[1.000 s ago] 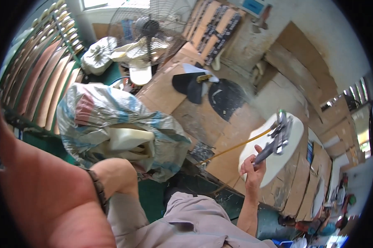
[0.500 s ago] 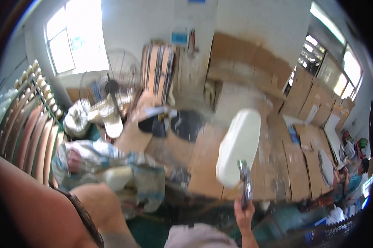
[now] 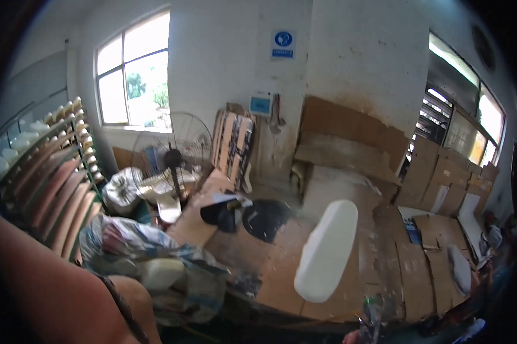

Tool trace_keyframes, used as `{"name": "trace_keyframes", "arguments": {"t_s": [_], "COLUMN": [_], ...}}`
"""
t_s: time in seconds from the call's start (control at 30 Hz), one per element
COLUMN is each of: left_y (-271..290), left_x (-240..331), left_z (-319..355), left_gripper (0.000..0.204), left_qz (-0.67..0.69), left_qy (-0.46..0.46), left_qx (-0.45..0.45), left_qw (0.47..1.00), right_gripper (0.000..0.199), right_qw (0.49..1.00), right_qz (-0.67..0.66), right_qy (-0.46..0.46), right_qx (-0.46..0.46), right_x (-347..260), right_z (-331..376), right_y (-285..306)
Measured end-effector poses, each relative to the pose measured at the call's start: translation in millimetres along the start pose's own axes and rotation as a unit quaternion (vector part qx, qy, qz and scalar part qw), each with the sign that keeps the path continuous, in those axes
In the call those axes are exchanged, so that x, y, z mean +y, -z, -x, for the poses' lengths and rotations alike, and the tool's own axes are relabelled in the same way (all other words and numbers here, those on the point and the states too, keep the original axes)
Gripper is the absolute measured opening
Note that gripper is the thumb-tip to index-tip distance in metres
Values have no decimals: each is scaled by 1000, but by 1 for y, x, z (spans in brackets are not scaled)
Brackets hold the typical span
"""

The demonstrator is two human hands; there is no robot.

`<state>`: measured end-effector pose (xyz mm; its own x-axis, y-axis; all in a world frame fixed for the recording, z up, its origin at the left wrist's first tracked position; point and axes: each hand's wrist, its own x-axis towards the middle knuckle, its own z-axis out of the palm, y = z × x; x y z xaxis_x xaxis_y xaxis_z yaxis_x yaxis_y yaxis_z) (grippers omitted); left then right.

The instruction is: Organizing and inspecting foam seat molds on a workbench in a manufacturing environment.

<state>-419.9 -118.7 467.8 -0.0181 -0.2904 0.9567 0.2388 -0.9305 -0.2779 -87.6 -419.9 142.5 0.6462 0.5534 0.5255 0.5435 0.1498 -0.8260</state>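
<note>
At the bottom edge my right hand [image 3: 352,337] shows only in part, closed on a metal spray gun [image 3: 371,322], which is blurred. Just beyond the gun, a long white slab with rounded ends [image 3: 327,252] lies on the cardboard-covered table [image 3: 281,275], apart from the gun's tip. My left forearm fills the lower left, very near the camera, with a dark band at the wrist. Below the band the back of my left hand [image 3: 135,295] bends downward; its fingers are hidden. A crumpled plastic sack [image 3: 195,286] with a pale piece in it sits beyond that hand.
A rack of curved brown and pale pieces [image 3: 57,200] stands at the left. A standing fan [image 3: 173,159] is behind the sack, next to a stuffed white bag [image 3: 122,188]. Black round sheets [image 3: 264,219] lie on the table. Cardboard panels [image 3: 350,126] line the back.
The view has tilted up, so everything sits lower in it. My right hand and the spray gun have dropped to the bottom edge, away from over the white slab's near end.
</note>
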Motion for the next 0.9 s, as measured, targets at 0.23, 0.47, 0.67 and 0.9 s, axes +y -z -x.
{"name": "trace_keyframes", "arguments": {"t_s": [0.23,0.47,0.67,0.9], "left_y": [-25,-44,-33,-19], "left_x": [29,71,89,99], "left_z": [7,29,51,96], "left_gripper": [70,70,70,69], "left_qz": [70,81,61,82], "left_qy": [82,155,224,326], "left_qx": [-83,-113,-131,-271], "left_qw": [991,978,964,902], "right_gripper": [23,14,17,36], "right_qw": [995,994,985,981], "right_qz": [-14,16,-77,56], "right_qy": [-89,-71,-73,-43], "right_qx": [50,84,133,180], "right_x": [19,25,-13,-40], "right_z": [18,35,10,-20], "right_y": [38,77,102,154]}}
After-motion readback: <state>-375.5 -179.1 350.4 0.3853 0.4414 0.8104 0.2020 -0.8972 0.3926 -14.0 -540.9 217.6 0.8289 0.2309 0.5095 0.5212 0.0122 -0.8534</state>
